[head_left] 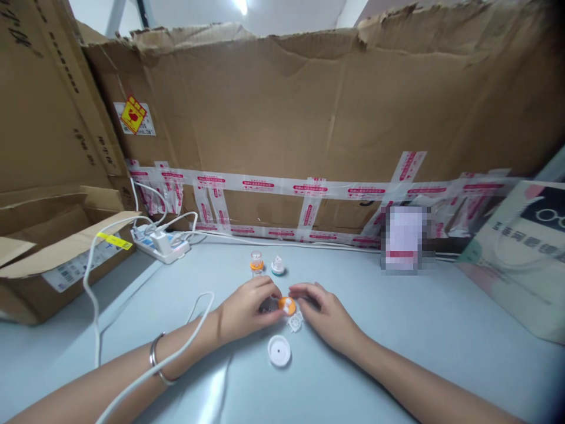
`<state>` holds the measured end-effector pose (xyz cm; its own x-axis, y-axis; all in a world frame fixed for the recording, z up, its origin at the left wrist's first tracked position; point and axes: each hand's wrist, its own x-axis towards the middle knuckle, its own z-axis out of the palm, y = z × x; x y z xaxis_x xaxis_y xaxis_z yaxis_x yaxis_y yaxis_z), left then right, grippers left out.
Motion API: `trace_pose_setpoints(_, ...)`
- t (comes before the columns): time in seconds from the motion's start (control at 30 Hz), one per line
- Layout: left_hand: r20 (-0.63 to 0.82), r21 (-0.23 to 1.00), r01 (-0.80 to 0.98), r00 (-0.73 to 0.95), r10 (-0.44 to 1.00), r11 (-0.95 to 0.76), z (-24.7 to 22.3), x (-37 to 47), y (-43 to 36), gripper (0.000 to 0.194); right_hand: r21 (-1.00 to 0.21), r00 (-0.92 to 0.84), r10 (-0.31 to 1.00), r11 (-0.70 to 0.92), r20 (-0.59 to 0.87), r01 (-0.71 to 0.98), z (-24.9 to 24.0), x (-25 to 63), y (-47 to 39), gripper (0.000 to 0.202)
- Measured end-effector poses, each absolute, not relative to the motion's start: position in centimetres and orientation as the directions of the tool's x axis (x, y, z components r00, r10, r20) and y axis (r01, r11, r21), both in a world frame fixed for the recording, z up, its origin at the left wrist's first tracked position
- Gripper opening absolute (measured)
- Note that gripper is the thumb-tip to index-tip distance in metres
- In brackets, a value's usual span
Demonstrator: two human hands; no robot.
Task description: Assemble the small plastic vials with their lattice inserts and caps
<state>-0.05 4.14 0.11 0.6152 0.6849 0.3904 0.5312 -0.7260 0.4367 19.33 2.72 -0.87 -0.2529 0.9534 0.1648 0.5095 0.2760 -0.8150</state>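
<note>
My left hand (pixel 255 304) is closed around a small part with an orange disc (pixel 286 305) that has white bits on its face. Its thumb and index finger grip the left side, and a see-through portion shows darkly behind the fingers. Close by on the right, my right hand (pixel 325 312) curves with thumb and fingers apart, holding nothing I can see. Below the disc, by the right thumb, is a small white gear-like piece (pixel 295 321). A round white cap (pixel 279 351) with a centre hole lies nearer me. Beyond the hands stand a clear-and-orange piece (pixel 256 262) and a clear-and-teal piece (pixel 278 266).
A white power strip (pixel 163 244) sits at the back left beside an open cardboard box (pixel 66 253). A white cable (pixel 176 353) crosses over my left forearm. Tall cardboard (pixel 273 118) walls the back. A blurred upright object (pixel 402 238) and a printed bag (pixel 521 259) stand right.
</note>
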Motion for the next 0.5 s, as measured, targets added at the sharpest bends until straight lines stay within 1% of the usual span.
trace_pose_setpoints(0.1, 0.339, 0.481, 0.574, 0.575, 0.744, -0.663, -0.3, 0.5, 3.9, 0.020, -0.819, -0.255, 0.953, 0.277, 0.165, 0.503, -1.1, 19.3, 2.8, 0.026)
trace_pose_setpoints(0.23, 0.293, 0.490, 0.607, 0.560, 0.775, -0.625, -0.4, 1.2, 3.3, 0.021, -0.809, -0.239, 0.954, 0.281, 0.179, 0.516, -1.4, 19.4, 3.0, 0.026)
trace_pose_setpoints(0.37, 0.299, 0.573, 0.567, 0.527, 0.795, -0.591, -0.4, 1.4, 3.2, 0.014, -0.800, -0.242, 0.951, 0.296, 0.194, 0.522, -1.6, 19.6, 3.0, 0.025)
trace_pose_setpoints(0.43, 0.298, 0.622, 0.538, 0.510, 0.807, -0.569, -0.7, 1.3, 3.4, 0.017, -0.794, -0.253, 0.946, 0.309, 0.202, 0.524, -1.6, 19.5, 3.0, 0.021)
trace_pose_setpoints(0.5, 0.290, 0.656, 0.518, 0.498, 0.818, -0.548, -1.0, 1.2, 3.6, 0.025, -0.784, -0.277, 0.938, 0.331, 0.210, 0.526, -1.5, 19.5, 3.0, 0.016)
